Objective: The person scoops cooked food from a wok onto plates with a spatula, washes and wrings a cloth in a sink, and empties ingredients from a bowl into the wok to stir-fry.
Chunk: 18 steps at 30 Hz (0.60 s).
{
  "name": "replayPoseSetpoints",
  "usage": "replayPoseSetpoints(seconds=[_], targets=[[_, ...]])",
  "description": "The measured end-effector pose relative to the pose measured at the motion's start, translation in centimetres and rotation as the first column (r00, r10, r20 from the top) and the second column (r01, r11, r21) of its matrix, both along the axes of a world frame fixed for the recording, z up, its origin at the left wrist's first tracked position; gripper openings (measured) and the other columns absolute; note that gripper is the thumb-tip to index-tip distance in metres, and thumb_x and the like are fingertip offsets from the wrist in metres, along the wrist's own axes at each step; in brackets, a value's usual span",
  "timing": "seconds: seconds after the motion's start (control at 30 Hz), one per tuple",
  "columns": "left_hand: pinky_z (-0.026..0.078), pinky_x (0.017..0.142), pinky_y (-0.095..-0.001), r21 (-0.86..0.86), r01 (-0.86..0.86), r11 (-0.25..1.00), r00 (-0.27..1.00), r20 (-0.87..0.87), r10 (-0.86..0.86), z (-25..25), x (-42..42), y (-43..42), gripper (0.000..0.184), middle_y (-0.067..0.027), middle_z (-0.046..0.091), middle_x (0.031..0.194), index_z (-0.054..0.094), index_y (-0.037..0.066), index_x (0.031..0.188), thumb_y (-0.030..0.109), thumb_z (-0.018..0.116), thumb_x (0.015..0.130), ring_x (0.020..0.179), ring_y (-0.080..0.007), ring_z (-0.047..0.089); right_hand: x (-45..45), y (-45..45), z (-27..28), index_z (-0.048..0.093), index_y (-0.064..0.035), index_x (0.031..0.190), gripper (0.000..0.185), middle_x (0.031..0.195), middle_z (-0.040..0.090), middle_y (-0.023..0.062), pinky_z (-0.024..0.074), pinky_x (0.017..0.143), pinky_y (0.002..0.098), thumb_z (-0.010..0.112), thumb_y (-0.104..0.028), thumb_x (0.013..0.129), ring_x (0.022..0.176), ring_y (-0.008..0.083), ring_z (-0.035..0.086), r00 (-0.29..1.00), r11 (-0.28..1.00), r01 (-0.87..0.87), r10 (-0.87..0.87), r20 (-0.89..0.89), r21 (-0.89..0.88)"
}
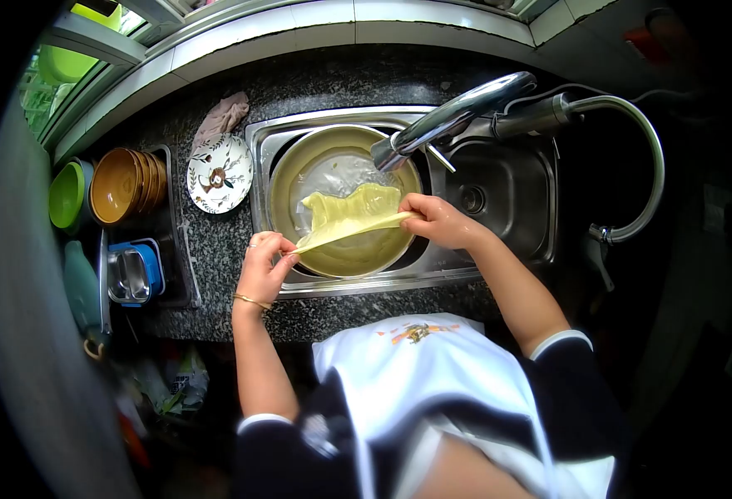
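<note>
A pale yellow cloth (353,214) is stretched between my two hands above a large yellowish basin (287,179). My left hand (264,264) pinches its left corner near the basin's front left rim. The right corner is pinched in my right hand (437,221), over the basin's right side. The cloth's far part hangs down into the basin, where clear liquid shows. The basin sits in the left bowl of a steel sink (358,287), under the head of a chrome faucet (466,112).
Right of the basin is a second sink bowl (507,187) with a drain. To the left stand a patterned plate (220,174), a crumpled pink cloth (220,118), stacked orange bowls (116,187), a green bowl (66,195) and a blue-edged container (129,274). A curved hose (659,158) arches at right.
</note>
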State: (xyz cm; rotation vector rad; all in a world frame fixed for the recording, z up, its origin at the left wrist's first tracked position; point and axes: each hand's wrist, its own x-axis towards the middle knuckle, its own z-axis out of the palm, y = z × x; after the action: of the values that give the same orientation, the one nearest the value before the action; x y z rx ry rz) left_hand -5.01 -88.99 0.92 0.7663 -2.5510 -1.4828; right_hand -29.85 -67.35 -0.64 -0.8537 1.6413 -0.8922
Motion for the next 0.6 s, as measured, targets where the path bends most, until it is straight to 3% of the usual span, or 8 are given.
replayPoseSetpoints(seconds=[0.1, 0.2, 0.23, 0.33, 0.4, 0.5, 0.53, 0.6], targets=[[0.036, 0.091, -0.0389, 0.044, 0.012, 0.999, 0.98, -0.199, -0.003, 5.4, -1.4, 0.6, 0.013, -0.0069, 0.054, 0.082, 0.061, 0.004, 0.074, 0.008, 0.07, 0.066, 0.095, -0.0264, 0.049, 1.3, -0.1, 6.4, 0.051, -0.0005, 0.101, 0.037, 0.089, 0.055, 0.0069, 0.0444, 0.068, 0.0273, 0.071, -0.014, 0.072, 0.081, 0.015, 0.054, 0.999, 0.968, 0.033, -0.034, 0.001, -0.248], [0.032, 0.097, -0.0414, 0.145, 0.088, 0.985, 0.896, -0.444, -0.015, 6.8, -4.0, 2.9, 0.018, -0.0083, 0.05, 0.1, 0.063, 0.007, 0.077, 0.011, 0.074, 0.064, 0.107, -0.0266, 0.045, 4.2, -1.9, 7.9, 0.046, 0.0003, 0.11, 0.057, 0.104, 0.052, 0.0108, 0.0469, 0.076, 0.031, 0.078, -0.019, 0.067, 0.096, 0.0177, 0.055, 0.912, 0.881, -0.186, -0.01, -0.41, -0.435], [0.031, 0.099, -0.0409, 0.154, 0.147, 0.977, 0.848, -0.528, -0.044, 6.0, -5.1, 3.6, 0.024, -0.0093, 0.048, 0.106, 0.063, 0.007, 0.085, 0.013, 0.075, 0.065, 0.111, -0.0264, 0.043, 5.6, -2.8, 7.3, 0.048, -0.0004, 0.106, 0.044, 0.1, 0.053, 0.0084, 0.0455, 0.076, 0.0273, 0.073, -0.014, 0.072, 0.093, 0.0131, 0.054, 0.91, 0.872, -0.119, -0.095, -0.403, -0.475], [0.032, 0.1, -0.0396, 0.577, 0.305, 0.757, 0.728, -0.654, 0.205, 4.3, -8.6, 6.6, 0.052, -0.0102, 0.045, 0.119, 0.054, 0.008, 0.11, 0.017, 0.079, 0.065, 0.117, -0.0259, 0.041, 7.7, -4.3, 6.5, 0.051, -0.0029, 0.097, 0.019, 0.093, 0.052, 0.0028, 0.0416, 0.075, 0.0222, 0.06, -0.005, 0.08, 0.087, 0.0064, 0.05, 0.962, 0.886, 0.27, -0.236, 0.134, -0.378], [0.038, 0.096, -0.0367, 0.804, 0.221, 0.553, 0.843, -0.442, 0.306, 1.5, -9.2, 6.9, 0.059, -0.0106, 0.047, 0.12, 0.051, 0.006, 0.115, 0.017, 0.08, 0.065, 0.112, -0.0234, 0.046, 8.4, -4.5, 7.0, 0.051, -0.0048, 0.093, 0.011, 0.091, 0.049, 0.0006, 0.0399, 0.077, 0.023, 0.054, -0.001, 0.083, 0.086, 0.0068, 0.048, 0.919, 0.765, 0.376, -0.24, 0.312, -0.522], [0.046, 0.089, -0.0334, 0.785, 0.041, 0.618, 0.958, -0.206, 0.198, -3.9, -8.1, 6.3, 0.049, -0.0131, 0.057, 0.107, 0.053, 0.004, 0.109, 0.01, 0.077, 0.066, 0.101, -0.0208, 0.056, 8.4, -3.5, 8.1, 0.05, -0.0055, 0.09, 0.012, 0.095, 0.047, 0.0033, 0.0352, 0.088, 0.0269, 0.053, 0.002, 0.081, 0.098, 0.0115, 0.045, 0.754, 0.629, 0.576, -0.16, 0.637, -0.523], [0.046, 0.089, -0.0347, 0.904, 0.09, 0.418, 0.911, -0.244, 0.333, -6.0, -7.7, 6.1, 0.043, -0.0145, 0.059, 0.104, 0.054, 0.004, 0.104, 0.007, 0.074, 0.066, 0.101, -0.0226, 0.057, 8.2, -3.0, 7.8, 0.05, -0.0055, 0.09, 0.012, 0.095, 0.047, 0.0033, 0.0352, 0.088, 0.0269, 0.053, 0.002, 0.081, 0.098, 0.0115, 0.045, 0.762, 0.611, 0.575, -0.159, 0.628, -0.544], [0.043, 0.094, -0.0423, 0.95, 0.305, 0.07, 0.778, -0.291, 0.556, -6.3, -7.3, 6.1, 0.025, -0.0187, 0.058, 0.108, 0.055, 0.005, 0.093, 0.004, 0.063, 0.069, 0.107, -0.0301, 0.054, 7.5, -2.2, 5.3, 0.051, -0.0074, 0.09, 0.007, 0.098, 0.048, 0.0047, 0.0351, 0.09, 0.0297, 0.052, -0.01, 0.084, 0.1, 0.0147, 0.046, 0.551, 0.594, 0.729, -0.215, 0.806, -0.34]])
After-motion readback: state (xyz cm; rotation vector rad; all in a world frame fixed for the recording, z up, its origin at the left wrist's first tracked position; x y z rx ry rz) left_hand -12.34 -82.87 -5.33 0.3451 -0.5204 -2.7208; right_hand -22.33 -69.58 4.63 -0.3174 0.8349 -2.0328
